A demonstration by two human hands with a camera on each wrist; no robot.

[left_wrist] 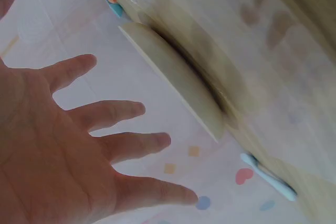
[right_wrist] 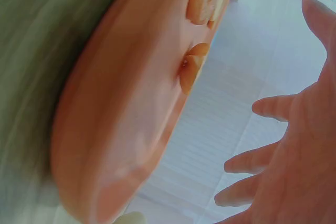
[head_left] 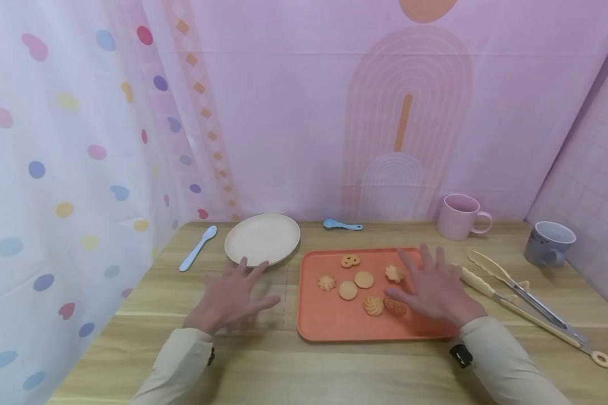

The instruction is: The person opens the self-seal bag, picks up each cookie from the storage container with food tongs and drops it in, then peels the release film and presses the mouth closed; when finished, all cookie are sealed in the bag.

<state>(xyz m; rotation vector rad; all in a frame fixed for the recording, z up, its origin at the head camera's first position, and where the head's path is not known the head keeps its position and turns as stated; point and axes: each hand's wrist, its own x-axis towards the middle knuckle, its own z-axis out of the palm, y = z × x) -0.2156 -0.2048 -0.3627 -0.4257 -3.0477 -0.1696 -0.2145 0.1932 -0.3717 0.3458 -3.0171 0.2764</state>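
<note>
My left hand (head_left: 230, 298), fingers spread, hovers above the table in front of a cream plate (head_left: 262, 239). In the left wrist view its palm (left_wrist: 52, 150) holds nothing, and the plate (left_wrist: 173, 77) lies beyond the fingertips. Over the right part of an orange tray (head_left: 329, 323) hangs my right hand (head_left: 436, 289), also spread and holding nothing. Several cookies lie on that tray, among them a pretzel-shaped one (head_left: 350, 261), a plain round one (head_left: 348, 290) and a swirled one (head_left: 373, 306). The right hand partly covers a darker cookie (head_left: 395, 306).
Right of the tray lie tongs (head_left: 532, 315) with cream tips. A pink mug (head_left: 458, 216) and a grey mug (head_left: 549, 243) stand at the back right. One light blue spoon (head_left: 199, 248) is left of the plate; a smaller blue spoon (head_left: 342, 225) lies behind the tray.
</note>
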